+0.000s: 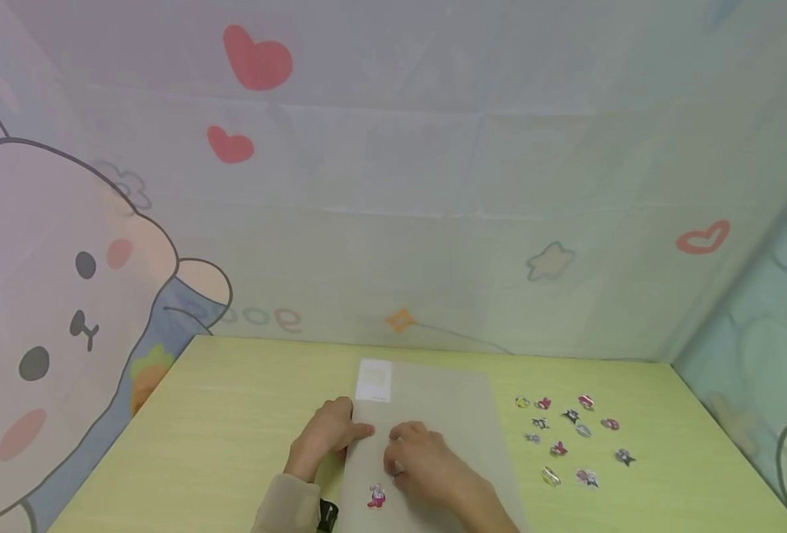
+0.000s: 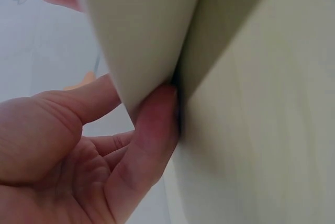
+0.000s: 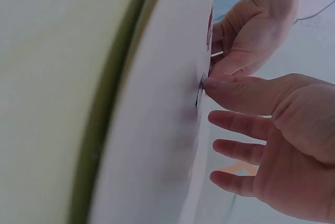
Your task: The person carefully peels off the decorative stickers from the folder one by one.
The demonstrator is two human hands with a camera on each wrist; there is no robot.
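Note:
A large pale board (image 1: 443,392) lies on the table, its left edge raised a little. My left hand (image 1: 329,429) grips that edge, the thumb on top and a finger underneath, as the left wrist view shows of the hand (image 2: 94,150). My right hand (image 1: 426,463) is over the board's middle. Between its thumb and forefinger it pinches a small dark sticker (image 3: 200,93) at the board's surface; the forefinger is mostly hidden in the right wrist view. A pink and white character sticker (image 1: 376,497) lies flat on the board, left of the right hand.
Several small cartoon stickers (image 1: 559,448) lie scattered on the yellow-green table (image 1: 233,414), right of the board. A white label (image 1: 374,380) sits at the board's far left corner. Behind the table hangs a printed cloth (image 1: 393,163).

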